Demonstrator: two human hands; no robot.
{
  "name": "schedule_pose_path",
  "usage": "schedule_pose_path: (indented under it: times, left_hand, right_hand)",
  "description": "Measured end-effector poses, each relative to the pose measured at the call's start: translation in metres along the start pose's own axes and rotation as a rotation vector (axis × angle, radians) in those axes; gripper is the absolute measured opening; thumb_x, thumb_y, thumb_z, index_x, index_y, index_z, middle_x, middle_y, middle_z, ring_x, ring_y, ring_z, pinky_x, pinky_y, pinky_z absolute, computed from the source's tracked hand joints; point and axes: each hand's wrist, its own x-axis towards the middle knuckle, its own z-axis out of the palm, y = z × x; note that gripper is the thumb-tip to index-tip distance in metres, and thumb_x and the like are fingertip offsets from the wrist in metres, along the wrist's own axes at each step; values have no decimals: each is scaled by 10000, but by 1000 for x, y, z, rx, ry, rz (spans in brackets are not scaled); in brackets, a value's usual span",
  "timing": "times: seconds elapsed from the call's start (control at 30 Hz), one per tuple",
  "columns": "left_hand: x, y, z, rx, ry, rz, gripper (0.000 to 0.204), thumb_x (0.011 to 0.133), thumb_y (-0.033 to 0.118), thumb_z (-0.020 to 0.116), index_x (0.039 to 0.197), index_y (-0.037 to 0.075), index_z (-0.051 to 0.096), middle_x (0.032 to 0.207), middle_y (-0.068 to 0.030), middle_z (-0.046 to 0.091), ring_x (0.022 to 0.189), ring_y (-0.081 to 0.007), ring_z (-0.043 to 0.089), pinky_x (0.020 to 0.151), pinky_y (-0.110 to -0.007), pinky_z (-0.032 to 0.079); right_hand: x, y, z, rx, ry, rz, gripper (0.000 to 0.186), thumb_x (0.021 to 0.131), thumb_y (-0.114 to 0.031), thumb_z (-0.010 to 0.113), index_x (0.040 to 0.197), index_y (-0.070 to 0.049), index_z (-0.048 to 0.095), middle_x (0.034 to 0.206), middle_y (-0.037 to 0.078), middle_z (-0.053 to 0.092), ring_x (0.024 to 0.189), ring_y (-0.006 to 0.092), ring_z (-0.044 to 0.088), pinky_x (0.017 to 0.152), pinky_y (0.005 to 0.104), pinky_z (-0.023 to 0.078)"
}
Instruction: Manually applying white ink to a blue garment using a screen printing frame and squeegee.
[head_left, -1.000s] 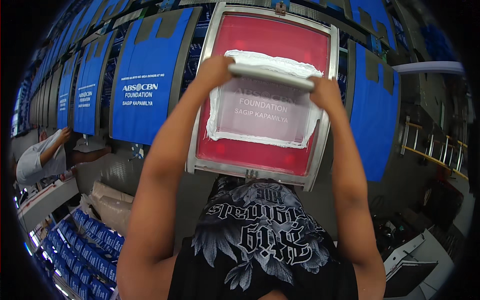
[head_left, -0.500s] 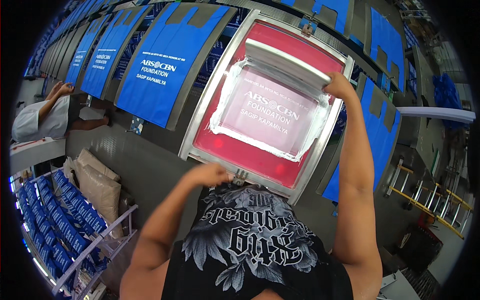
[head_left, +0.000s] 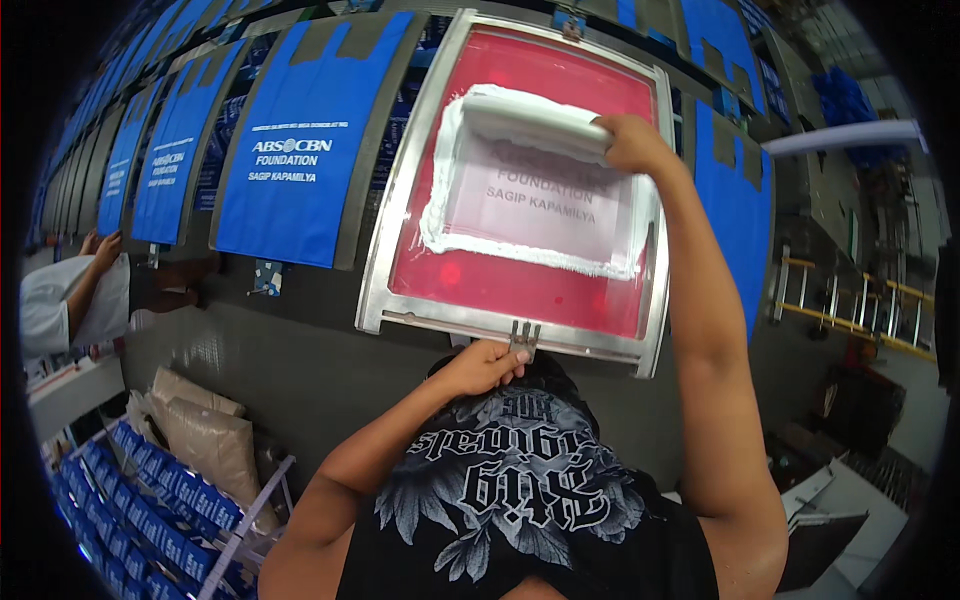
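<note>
A silkscreen frame (head_left: pixel 388 215) with metal sides and red mesh lies before me, tilted slightly in view. White ink (head_left: pixel 437 215) rings the pale printing window (head_left: pixel 540 225), which carries lettering. Across the window's far part rests a long pale squeegee (head_left: pixel 535 117), covering some of the lettering. My right hand (head_left: pixel 640 145) is closed round the squeegee's right end, arm stretched forward. At the frame's near edge, my left hand (head_left: pixel 485 368) has its fingers closed at a small metal bracket (head_left: pixel 524 338); the fingertips are partly hidden.
Blue bags lie flat on dark boards to the left (head_left: pixel 290 190) and right (head_left: pixel 730 220). At far left another person (head_left: pixel 80 300) reaches to a bag. Brown sacks (head_left: pixel 205 430) and a rack of blue bags (head_left: pixel 150 500) stand lower left. A yellow-edged ladder (head_left: pixel 840 320) is at right.
My left hand has moved from beside the bracket onto it. The squeegee has shifted a little toward me and now hides the upper lettering. The whole view has turned slightly.
</note>
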Motion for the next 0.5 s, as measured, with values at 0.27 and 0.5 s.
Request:
schedule_pose_path:
  times: [0.27,0.5]
  left_hand:
    - [8,-4,-3,46,26,-69,442,936,411,485,741,37,619,590,-1,544,505,-73,482,469,-213,396]
    - [20,-41,-7,203,301,-222,508,851,531,556,657,65,612,518,-11,526,454,-117,477,447,-254,371]
  right_hand:
    - [-195,-91,68,13,137,-56,462,582,7,594,1037,-74,595,927,99,627,867,291,559,782,407,419]
    - [-170,-44,58,-45,63,41,477,646,-98,674,1115,-100,588,1037,91,641,1001,259,566,919,495,353]
